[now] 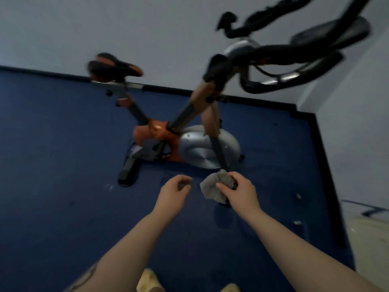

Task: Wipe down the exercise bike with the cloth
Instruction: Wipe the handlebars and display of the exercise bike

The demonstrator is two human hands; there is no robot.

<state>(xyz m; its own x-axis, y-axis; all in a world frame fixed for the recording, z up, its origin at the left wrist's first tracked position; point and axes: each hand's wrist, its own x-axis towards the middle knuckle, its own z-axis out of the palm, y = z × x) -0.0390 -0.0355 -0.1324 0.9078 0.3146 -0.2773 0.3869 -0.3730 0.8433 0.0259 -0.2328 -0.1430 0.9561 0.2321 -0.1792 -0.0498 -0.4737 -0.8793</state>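
1. One exercise bike (189, 142) stands on the blue floor (52, 165) near the wall.
2. One grey cloth (212, 186), bunched, is pinched by the right hand (240, 190).
3. The left hand (174, 192) hangs loosely curled, holding nothing.

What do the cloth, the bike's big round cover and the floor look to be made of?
Cloth: soft grey woven fabric, crumpled in the right hand. Round cover: likely silver plastic or painted metal, smooth with a sheen. Floor: probably dark blue carpet, matte.
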